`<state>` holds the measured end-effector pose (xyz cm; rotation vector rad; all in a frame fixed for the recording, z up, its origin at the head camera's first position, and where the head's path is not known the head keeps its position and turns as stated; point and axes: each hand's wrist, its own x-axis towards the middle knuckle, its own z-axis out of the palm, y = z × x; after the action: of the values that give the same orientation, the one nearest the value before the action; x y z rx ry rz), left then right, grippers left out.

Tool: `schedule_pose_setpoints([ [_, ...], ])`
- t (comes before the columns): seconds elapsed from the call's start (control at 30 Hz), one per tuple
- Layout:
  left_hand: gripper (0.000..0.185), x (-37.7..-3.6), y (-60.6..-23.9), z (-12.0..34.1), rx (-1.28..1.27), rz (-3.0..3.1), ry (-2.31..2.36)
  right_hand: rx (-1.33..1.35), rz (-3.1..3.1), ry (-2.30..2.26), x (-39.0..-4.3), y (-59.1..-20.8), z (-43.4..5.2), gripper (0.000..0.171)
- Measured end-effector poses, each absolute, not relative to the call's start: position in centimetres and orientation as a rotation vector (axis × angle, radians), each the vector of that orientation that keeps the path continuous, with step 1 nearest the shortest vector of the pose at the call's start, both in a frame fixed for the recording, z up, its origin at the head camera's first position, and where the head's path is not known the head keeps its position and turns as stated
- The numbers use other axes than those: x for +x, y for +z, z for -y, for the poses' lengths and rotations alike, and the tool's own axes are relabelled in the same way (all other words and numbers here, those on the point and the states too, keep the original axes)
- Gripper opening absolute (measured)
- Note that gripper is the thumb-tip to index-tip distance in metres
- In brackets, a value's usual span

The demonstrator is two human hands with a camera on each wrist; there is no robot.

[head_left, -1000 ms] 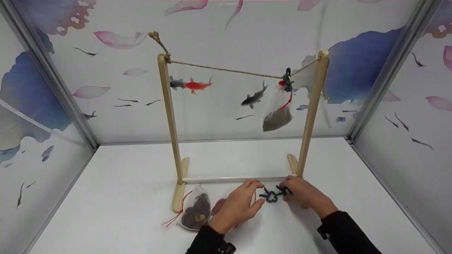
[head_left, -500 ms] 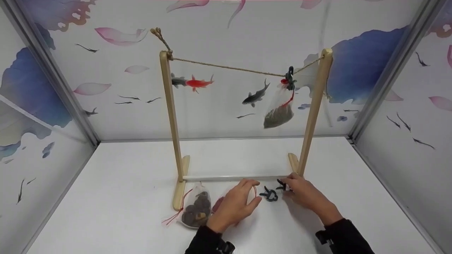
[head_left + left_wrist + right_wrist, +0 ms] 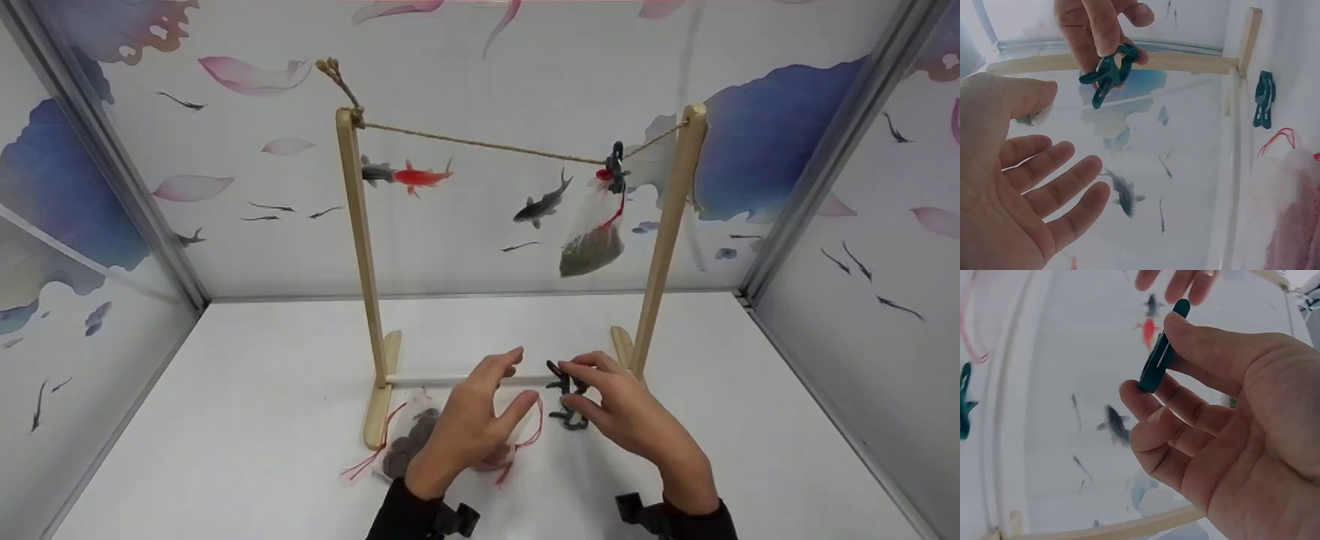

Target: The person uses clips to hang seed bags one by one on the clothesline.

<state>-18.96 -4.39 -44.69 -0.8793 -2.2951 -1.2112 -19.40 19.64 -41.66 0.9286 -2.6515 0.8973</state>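
Note:
My right hand [image 3: 637, 420] pinches a dark green spring clip [image 3: 1112, 73] between thumb and fingers, lifted above the table. A second green clip [image 3: 1264, 100] lies on the table below it. My left hand [image 3: 465, 424] is held in the air with fingers spread, holding nothing. Under it lie two sheer drawstring bags, partly hidden: one bag [image 3: 405, 450] has dark round pieces, the other bag [image 3: 1297, 219] has reddish contents. A third bag [image 3: 592, 251], filled with something grey-green, hangs from the rope [image 3: 480, 142] by a clip [image 3: 615, 169].
The rope runs between a left wooden post [image 3: 360, 247] and a right wooden post [image 3: 667, 247], sagging near the right. A white rod [image 3: 427, 380] joins the posts low down, just beyond my hands. Printed panels enclose the white table [image 3: 225, 420].
My right hand has picked a clip up off the table and brought it left and upward, above the other clip. My left hand has risen slightly and moved left, its fingers spreading wider.

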Motion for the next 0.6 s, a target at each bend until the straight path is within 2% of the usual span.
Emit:
schedule_pose_setpoints([
  [0.4, 0.061, -18.6, -43.7, 5.6, -0.976, 2.371, -1.302, 0.996, 2.591, 0.775, -18.2, -40.6, -17.6, 0.041],
  [0.6, 0.051, -19.1, -43.8, 6.3, -1.080, 2.396, -1.292, 1.092, 2.608, 0.849, -18.3, -40.8, -17.1, 0.042],
])
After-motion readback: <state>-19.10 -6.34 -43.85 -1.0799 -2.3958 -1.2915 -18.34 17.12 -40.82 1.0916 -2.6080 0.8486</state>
